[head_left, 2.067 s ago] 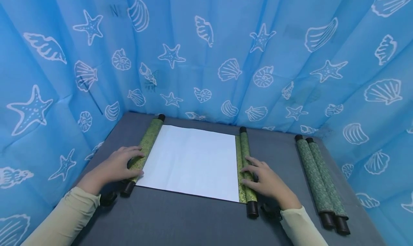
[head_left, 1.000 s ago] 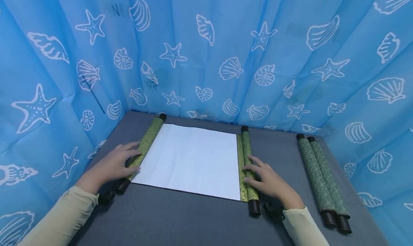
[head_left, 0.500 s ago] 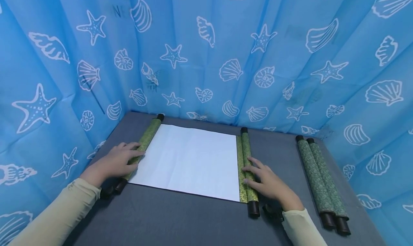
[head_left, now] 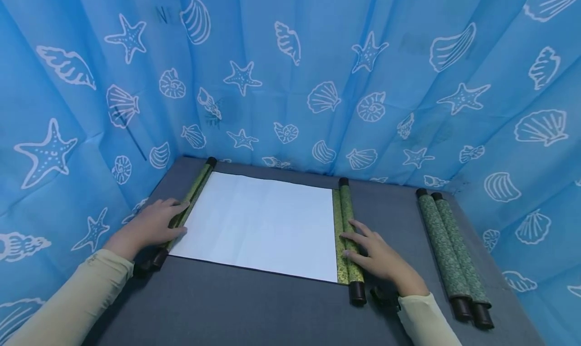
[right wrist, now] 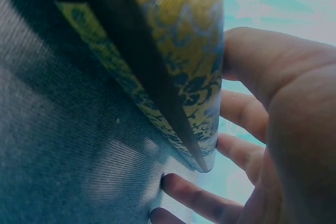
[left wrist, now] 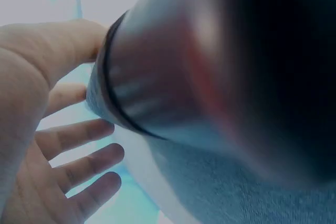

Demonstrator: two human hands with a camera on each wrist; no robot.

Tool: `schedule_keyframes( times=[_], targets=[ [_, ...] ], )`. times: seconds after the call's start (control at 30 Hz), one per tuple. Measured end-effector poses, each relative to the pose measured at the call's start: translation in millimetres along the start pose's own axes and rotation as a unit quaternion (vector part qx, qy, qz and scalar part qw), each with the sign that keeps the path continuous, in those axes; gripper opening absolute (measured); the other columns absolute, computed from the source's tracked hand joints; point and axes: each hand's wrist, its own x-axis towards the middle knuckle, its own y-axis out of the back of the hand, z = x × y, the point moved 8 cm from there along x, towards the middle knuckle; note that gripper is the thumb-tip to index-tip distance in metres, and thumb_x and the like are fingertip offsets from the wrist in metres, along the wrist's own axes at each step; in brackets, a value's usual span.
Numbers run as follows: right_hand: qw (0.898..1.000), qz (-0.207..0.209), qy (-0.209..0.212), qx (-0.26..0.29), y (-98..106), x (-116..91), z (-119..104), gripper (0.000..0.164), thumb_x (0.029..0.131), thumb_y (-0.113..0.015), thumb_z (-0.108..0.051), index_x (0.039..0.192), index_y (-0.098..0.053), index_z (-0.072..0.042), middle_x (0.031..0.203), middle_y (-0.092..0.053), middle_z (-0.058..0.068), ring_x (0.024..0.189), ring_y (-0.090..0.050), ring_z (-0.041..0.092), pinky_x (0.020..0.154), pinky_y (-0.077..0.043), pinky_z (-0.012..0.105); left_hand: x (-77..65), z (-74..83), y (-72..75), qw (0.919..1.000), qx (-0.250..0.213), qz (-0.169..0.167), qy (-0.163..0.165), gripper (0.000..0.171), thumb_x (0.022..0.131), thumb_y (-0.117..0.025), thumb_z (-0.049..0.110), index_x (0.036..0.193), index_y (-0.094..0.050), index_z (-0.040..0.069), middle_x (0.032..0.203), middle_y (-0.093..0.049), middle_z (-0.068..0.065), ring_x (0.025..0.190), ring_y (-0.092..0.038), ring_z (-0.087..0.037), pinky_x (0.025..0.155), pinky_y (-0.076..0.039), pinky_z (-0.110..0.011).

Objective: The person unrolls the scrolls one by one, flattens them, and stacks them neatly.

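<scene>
1. Resting on the left roller [head_left: 198, 185], the left hand [head_left: 147, 228] touches its yellow-green cover with thumb and index finger; the remaining fingers extend loosely.
2. The right hand [head_left: 380, 253] lies over the right roller [head_left: 347, 205], relaxed fingers lightly bent, tips against its patterned cover.
3. Between both rollers, the white sheet [head_left: 260, 225] lies spread on the grey table [head_left: 254, 308], a yellow-green strip [head_left: 338, 215] along its right edge.
4. Close-up blur in the left wrist view makes the thumb's pressure hard to judge.
5. Two darker green rolls [head_left: 442, 250] lie side by side near the table's right edge.
6. Behind hangs a blue shell-print curtain [head_left: 290, 129].
</scene>
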Motion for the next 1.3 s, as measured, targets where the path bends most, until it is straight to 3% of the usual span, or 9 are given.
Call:
schedule_keyframes(
  times=[0.3,0.6,0.9,0.97,1.03,1.07,1.13,1.2,1.3],
  targets=[
    [1.0,-0.004,-0.001,0.004,0,0,0,0.051,0.106,-0.066,-0.039,0.152,-0.061,-0.016,0.174,-0.027,0.015,0.152,-0.029,0.061,0.108,-0.036,0.082,-4.7,-16.5,4.7,0.9999,0.015,0.004,0.007,0.069,0.103,-0.07,0.03,0.151,-0.048,-0.014,0.146,-0.05,-0.042,0.132,-0.049,-0.063,0.108,-0.044,-0.071],
    [1.0,-0.006,0.0,0.007,0,1,4,0.053,0.106,-0.065,-0.044,0.153,-0.06,-0.021,0.175,-0.026,0.013,0.15,-0.029,0.064,0.105,-0.039,0.083,-6.5,-25.2,5.0,0.9995,-0.012,-0.02,0.023,0.066,0.105,-0.061,0.026,0.146,-0.045,-0.023,0.148,-0.045,-0.047,0.134,-0.046,-0.066,0.109,-0.044,-0.071],
    [1.0,0.006,-0.001,-0.009,8,0,6,0.051,0.104,-0.067,-0.045,0.151,-0.062,-0.025,0.173,-0.031,0.014,0.15,-0.034,0.06,0.105,-0.04,0.081,-5.8,-25.4,4.2,0.9991,-0.038,-0.018,0.005,0.069,0.106,-0.059,0.02,0.163,-0.031,-0.007,0.162,-0.034,-0.041,0.144,-0.037,-0.064,0.115,-0.034,-0.075],
    [1.0,0.012,-0.004,-0.023,11,0,6,0.052,0.103,-0.068,-0.047,0.15,-0.063,-0.026,0.172,-0.035,0.013,0.149,-0.037,0.058,0.105,-0.042,0.079,-5.9,-22.8,7.1,0.9991,-0.039,-0.013,-0.005,0.065,0.105,-0.058,0.015,0.162,-0.035,-0.006,0.164,-0.031,-0.039,0.131,-0.054,-0.059,0.113,-0.036,-0.075],
    [0.999,0.018,-0.005,-0.037,13,0,5,0.053,0.101,-0.07,-0.05,0.149,-0.064,-0.026,0.171,-0.038,0.013,0.147,-0.041,0.057,0.102,-0.045,0.078,-6.4,-20.6,8.9,0.9991,-0.039,-0.014,-0.013,0.061,0.105,-0.056,0.012,0.161,-0.039,-0.006,0.165,-0.03,-0.039,0.098,-0.069,-0.046,0.107,-0.04,-0.073],
    [0.999,0.019,-0.006,-0.041,14,0,5,0.054,0.1,-0.071,-0.051,0.148,-0.065,-0.027,0.17,-0.038,0.013,0.147,-0.041,0.057,0.101,-0.046,0.078,-6.5,-19.6,9.1,0.9989,-0.04,-0.015,-0.017,0.059,0.105,-0.055,0.01,0.16,-0.041,-0.006,0.165,-0.029,-0.039,0.078,-0.067,-0.037,0.099,-0.045,-0.068],
    [0.999,0.019,-0.008,-0.041,14,-1,5,0.055,0.099,-0.071,-0.052,0.148,-0.065,-0.027,0.17,-0.038,0.013,0.147,-0.04,0.059,0.101,-0.045,0.079,-6.9,-18.3,8.9,0.9985,-0.045,-0.02,-0.023,0.057,0.105,-0.052,0.008,0.16,-0.042,-0.005,0.165,-0.029,-0.039,0.052,-0.046,-0.02,0.08,-0.048,-0.054],
    [0.999,0.017,-0.008,-0.039,13,-2,5,0.056,0.099,-0.071,-0.053,0.148,-0.064,-0.027,0.171,-0.038,0.013,0.147,-0.038,0.061,0.1,-0.044,0.081,-7.5,-17.7,7.3,0.9977,-0.058,-0.026,-0.025,0.055,0.105,-0.05,0.006,0.159,-0.045,-0.003,0.166,-0.028,-0.039,0.045,-0.032,-0.015,0.064,-0.046,-0.044],
    [0.999,0.014,-0.011,-0.032,13,-4,6,0.056,0.1,-0.071,-0.053,0.149,-0.063,-0.027,0.172,-0.036,0.013,0.148,-0.034,0.064,0.101,-0.041,0.083,-7.5,-16.9,6.8,0.9965,-0.074,-0.03,-0.027,0.05,0.104,-0.048,0.003,0.153,-0.053,-0.003,0.166,-0.028,-0.04,0.044,-0.028,-0.012,0.048,-0.038,-0.035]
  ],
)
